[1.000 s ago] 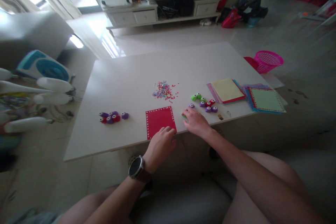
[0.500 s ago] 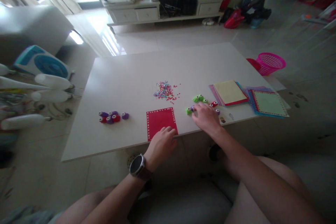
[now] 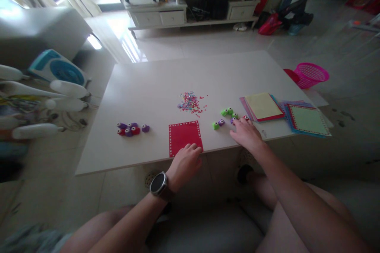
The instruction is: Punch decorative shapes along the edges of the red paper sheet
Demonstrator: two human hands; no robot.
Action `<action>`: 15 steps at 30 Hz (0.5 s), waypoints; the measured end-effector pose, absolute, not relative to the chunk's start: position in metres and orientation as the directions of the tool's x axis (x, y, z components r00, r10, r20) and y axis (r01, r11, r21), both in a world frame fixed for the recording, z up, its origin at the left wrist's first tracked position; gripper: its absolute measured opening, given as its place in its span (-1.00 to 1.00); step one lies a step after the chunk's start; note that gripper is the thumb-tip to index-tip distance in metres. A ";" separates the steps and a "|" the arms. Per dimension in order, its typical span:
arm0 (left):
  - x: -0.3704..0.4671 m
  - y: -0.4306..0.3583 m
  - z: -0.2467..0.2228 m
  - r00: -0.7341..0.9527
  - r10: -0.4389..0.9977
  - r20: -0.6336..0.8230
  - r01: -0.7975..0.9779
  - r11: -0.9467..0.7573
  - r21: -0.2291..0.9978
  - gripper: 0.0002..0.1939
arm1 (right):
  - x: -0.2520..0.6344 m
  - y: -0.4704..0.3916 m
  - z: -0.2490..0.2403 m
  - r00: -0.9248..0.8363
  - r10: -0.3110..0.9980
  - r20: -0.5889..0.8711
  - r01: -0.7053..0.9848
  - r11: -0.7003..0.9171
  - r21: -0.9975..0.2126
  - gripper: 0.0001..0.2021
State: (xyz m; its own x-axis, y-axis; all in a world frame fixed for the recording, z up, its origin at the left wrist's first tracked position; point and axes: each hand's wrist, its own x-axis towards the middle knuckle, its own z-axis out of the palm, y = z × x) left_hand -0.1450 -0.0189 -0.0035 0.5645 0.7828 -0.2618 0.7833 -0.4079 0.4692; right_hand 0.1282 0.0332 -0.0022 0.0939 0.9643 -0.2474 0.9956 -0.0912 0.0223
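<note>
My left hand [image 3: 186, 164], with a watch [image 3: 158, 183] on its wrist, lies over the lower right of a red card [image 3: 184, 134] with a punched border of small shapes. Its fingers are bent together on the card at the table's front edge; the thumb is partly hidden. My right hand [image 3: 247, 133] is over a group of small craft punches, its fingers apart and reaching a purple punch [image 3: 233, 120]. Beside them stand a green punch [image 3: 215, 125], another purple punch [image 3: 221, 122], several green punches [image 3: 229, 111] and a red punch [image 3: 246, 118].
Colourful confetti [image 3: 190, 102] lies in a heap mid-table. More purple and red punches [image 3: 128, 129] stand at left. Stacks of coloured paper [image 3: 264, 106] and bordered cards [image 3: 308, 119] lie at right. A pink basket [image 3: 311, 74] stands beyond the white table's [image 3: 154, 87] right edge.
My right hand has moved right, off the green and purple punches at the left of the group, which now show fully. My left hand stays on the card. The view has shifted slightly.
</note>
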 end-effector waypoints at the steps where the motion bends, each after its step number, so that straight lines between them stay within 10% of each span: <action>1: -0.145 -0.019 -0.004 0.563 0.784 -0.261 0.784 -0.407 0.468 -0.75 | 0.129 0.034 -0.002 0.091 0.962 -0.256 0.996 -0.089 0.018 -0.61; 15: -0.147 -0.020 -0.017 0.524 0.821 -0.227 0.808 -0.395 0.438 -0.60 | 0.106 0.030 -0.014 -0.189 0.959 -0.211 0.929 0.106 -0.353 -0.83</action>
